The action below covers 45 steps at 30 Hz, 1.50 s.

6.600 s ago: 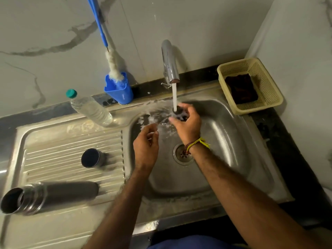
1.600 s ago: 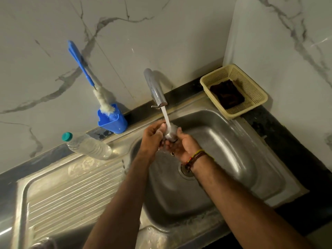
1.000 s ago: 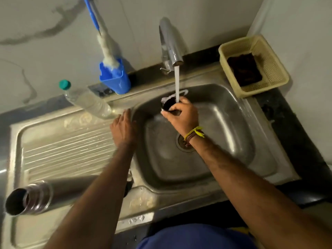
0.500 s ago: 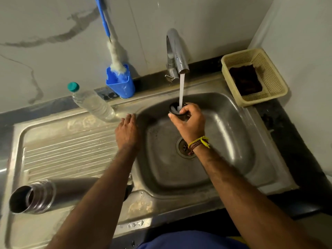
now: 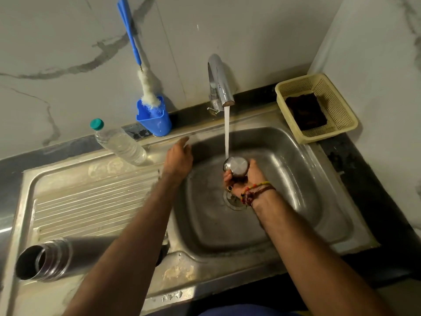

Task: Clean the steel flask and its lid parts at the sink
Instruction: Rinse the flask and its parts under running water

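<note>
Right hand point(image 5: 242, 179) with steel cap point(image 5: 236, 166) mid-basin, under tap stream point(image 5: 226, 131)

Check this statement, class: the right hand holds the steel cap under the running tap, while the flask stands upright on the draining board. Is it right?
Not quite. The head view shows the flask lying on its side on the draining board, open mouth toward the camera's left. The rest holds: the right hand holds the steel cap under the running tap.
</note>
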Each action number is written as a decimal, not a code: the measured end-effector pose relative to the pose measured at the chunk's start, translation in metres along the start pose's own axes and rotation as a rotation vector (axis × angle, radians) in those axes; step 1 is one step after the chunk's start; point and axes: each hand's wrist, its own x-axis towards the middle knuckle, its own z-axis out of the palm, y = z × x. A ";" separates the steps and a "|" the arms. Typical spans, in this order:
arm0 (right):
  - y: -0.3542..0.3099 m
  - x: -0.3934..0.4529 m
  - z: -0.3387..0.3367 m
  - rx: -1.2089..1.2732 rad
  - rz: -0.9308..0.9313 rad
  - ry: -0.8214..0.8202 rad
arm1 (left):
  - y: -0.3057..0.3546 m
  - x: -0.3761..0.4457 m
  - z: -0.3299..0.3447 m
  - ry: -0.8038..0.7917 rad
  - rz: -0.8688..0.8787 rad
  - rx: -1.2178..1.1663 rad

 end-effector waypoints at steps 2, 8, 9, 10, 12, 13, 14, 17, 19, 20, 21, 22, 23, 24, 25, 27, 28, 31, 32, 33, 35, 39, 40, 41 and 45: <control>-0.001 0.000 -0.011 0.029 -0.005 0.024 | 0.025 0.005 -0.001 -0.046 0.048 -0.126; -0.007 0.000 -0.021 0.010 -0.017 0.064 | 0.076 0.034 0.006 -0.169 -0.053 -0.671; -0.007 -0.001 -0.020 -0.001 -0.027 0.065 | 0.076 0.038 0.008 -0.160 -0.078 -0.725; -0.008 -0.002 -0.019 -0.008 -0.037 0.066 | 0.075 0.041 0.009 -0.152 -0.102 -0.770; -0.010 -0.002 -0.019 -0.016 -0.051 0.069 | 0.069 0.046 0.012 -0.149 -0.115 -0.804; -0.011 -0.001 -0.020 -0.019 -0.050 0.068 | 0.066 0.047 0.013 -0.157 -0.110 -0.805; -0.011 0.000 -0.020 -0.021 -0.044 0.066 | 0.064 0.048 0.014 -0.163 -0.107 -0.809; -0.009 0.004 -0.022 -0.018 -0.021 0.066 | 0.061 0.051 0.014 -0.169 -0.105 -0.799; -0.007 0.006 -0.023 -0.025 -0.016 0.063 | 0.059 0.053 0.014 -0.191 -0.085 -0.767; -0.007 0.006 -0.023 -0.031 -0.018 0.061 | 0.059 0.054 0.014 -0.201 -0.071 -0.745; -0.007 0.006 -0.023 -0.037 -0.024 0.062 | 0.060 0.054 0.015 -0.214 -0.056 -0.721; -0.008 0.005 -0.023 -0.042 -0.031 0.066 | 0.063 0.054 0.015 -0.226 -0.041 -0.699; -0.009 0.004 -0.022 -0.041 -0.040 0.073 | 0.067 0.054 0.016 -0.234 -0.030 -0.672; -0.010 0.002 -0.022 -0.033 -0.049 0.078 | 0.071 0.055 0.016 -0.240 -0.019 -0.645; -0.011 0.001 -0.022 -0.023 -0.055 0.083 | 0.074 0.056 0.017 -0.247 -0.011 -0.621; -0.013 0.000 -0.022 -0.017 -0.060 0.087 | 0.075 0.057 0.017 -0.267 0.006 -0.589; -0.013 0.000 -0.022 -0.020 -0.059 0.089 | 0.074 0.056 0.016 -0.285 0.018 -0.568; -0.012 -0.001 -0.023 -0.015 -0.044 0.097 | 0.077 0.050 0.012 -0.319 0.051 -0.457; -0.011 -0.002 -0.023 -0.009 -0.042 0.094 | 0.080 0.046 0.011 -0.298 0.069 -0.423; -0.012 -0.004 -0.022 -0.005 -0.045 0.083 | 0.083 0.041 0.010 -0.259 0.092 -0.396; -0.014 -0.008 -0.019 0.013 -0.066 0.026 | 0.083 0.025 0.010 -0.164 0.129 -0.369; -0.010 -0.010 -0.020 0.038 -0.087 0.102 | 0.053 -0.033 0.008 0.046 0.083 -0.323; -0.008 -0.011 -0.021 0.047 -0.081 0.132 | 0.042 -0.051 0.007 0.088 0.073 -0.290; -0.007 -0.012 -0.021 0.034 -0.094 0.140 | 0.031 -0.066 0.007 0.125 0.077 -0.259; 0.005 -0.006 -0.018 -0.110 -0.100 0.177 | -0.007 -0.118 0.000 0.220 0.122 -0.173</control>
